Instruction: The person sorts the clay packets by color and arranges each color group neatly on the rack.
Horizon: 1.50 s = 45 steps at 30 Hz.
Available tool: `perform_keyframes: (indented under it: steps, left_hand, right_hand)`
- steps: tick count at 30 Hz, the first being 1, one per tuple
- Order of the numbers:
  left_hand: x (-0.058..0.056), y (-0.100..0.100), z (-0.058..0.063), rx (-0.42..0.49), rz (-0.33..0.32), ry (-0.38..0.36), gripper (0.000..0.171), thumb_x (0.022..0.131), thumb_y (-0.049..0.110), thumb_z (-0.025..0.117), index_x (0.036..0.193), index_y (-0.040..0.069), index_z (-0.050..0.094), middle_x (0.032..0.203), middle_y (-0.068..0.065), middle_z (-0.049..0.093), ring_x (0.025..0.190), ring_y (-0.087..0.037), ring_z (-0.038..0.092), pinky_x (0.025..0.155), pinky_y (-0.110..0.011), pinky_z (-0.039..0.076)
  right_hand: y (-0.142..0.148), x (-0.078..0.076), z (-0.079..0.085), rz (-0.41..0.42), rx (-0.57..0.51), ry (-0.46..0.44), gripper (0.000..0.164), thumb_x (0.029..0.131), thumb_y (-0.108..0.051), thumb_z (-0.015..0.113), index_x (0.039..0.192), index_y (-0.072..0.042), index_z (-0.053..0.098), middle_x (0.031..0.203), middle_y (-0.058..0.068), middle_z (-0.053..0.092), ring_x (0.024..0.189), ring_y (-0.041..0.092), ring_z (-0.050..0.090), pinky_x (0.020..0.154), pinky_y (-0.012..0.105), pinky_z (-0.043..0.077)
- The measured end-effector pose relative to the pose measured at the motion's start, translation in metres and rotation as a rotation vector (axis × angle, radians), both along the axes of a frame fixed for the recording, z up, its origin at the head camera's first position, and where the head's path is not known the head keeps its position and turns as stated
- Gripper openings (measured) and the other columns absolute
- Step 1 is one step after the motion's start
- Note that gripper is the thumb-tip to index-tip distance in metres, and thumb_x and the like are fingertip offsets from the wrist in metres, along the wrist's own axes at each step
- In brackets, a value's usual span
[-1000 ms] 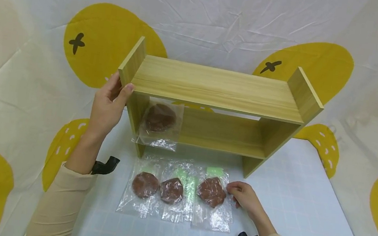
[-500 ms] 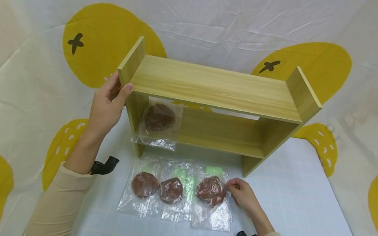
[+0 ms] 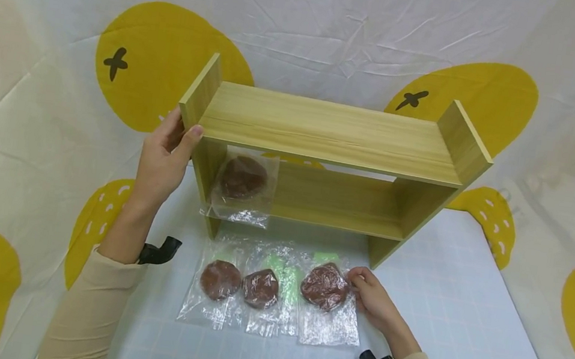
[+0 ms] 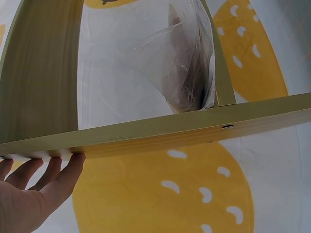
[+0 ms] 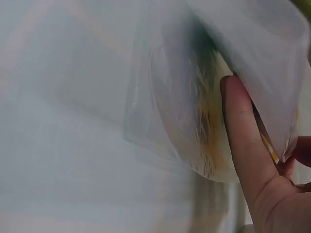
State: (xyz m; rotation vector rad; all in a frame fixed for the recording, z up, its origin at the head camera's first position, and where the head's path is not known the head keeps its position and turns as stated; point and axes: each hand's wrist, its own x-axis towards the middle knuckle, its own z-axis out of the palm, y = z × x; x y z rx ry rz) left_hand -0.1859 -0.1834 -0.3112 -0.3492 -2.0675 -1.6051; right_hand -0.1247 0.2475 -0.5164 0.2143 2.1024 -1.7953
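My left hand (image 3: 162,166) grips the left side panel of a pale wooden shelf (image 3: 332,131), thumb in front. In the left wrist view its fingertips touch the panel's edge. A clear bag with a brown disc (image 3: 244,178) rests on the middle board at the left, overhanging the front. Three more brown discs in bags lie before the shelf: a left one (image 3: 220,280), a middle one (image 3: 260,289) and a right one (image 3: 325,286). My right hand (image 3: 377,303) pinches the right bag's edge (image 5: 272,73), whose near side looks slightly lifted in the right wrist view.
Light green pieces (image 3: 276,263) show through and under the bags. A pale checked cloth (image 3: 465,318) covers the table. White fabric with yellow shapes (image 3: 173,70) hangs behind the shelf. Black camera mounts (image 3: 160,251) stick out from both wrists.
My right hand has moved slightly up, and the right bag has shifted a little up and right with it. The left hand and the shelf stay put.
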Motion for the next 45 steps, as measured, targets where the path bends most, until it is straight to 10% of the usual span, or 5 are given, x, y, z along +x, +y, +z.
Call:
perform_keyframes:
  steps: [12,25,45]
  left_hand:
    - [0.000,0.001,0.000,-0.004,-0.003,0.007,0.048,0.102,0.024,0.060,0.149,0.025,0.050,0.140,-0.005,0.058,0.125,-0.023,0.056,0.101,-0.041,0.048]
    - [-0.001,0.001,-0.001,-0.005,0.007,0.003,0.049,0.102,0.025,0.060,0.150,0.025,0.049,0.141,-0.005,0.058,0.125,-0.023,0.056,0.101,-0.041,0.048]
    - [0.000,0.001,0.000,-0.002,0.012,-0.002,0.049,0.102,0.025,0.061,0.149,0.025,0.049,0.140,-0.005,0.058,0.126,-0.023,0.055,0.102,-0.042,0.047]
  right_hand:
    - [0.010,0.007,-0.008,0.096,-0.201,-0.056,0.052,0.102,-0.019,0.060,0.138,0.013,0.042,0.124,0.012,0.058,0.108,0.015,0.058,0.088,0.027,0.052]
    - [0.020,0.018,-0.017,0.252,-0.464,-0.168,0.089,0.095,0.008,0.058,0.159,-0.014,0.001,0.136,0.021,0.054,0.108,0.030,0.065,0.088,0.043,0.056]
    - [0.021,0.022,-0.024,0.209,-0.480,-0.094,0.085,0.092,0.013,0.058,0.160,-0.010,0.012,0.144,0.022,0.048,0.123,0.026,0.057,0.099,0.037,0.049]
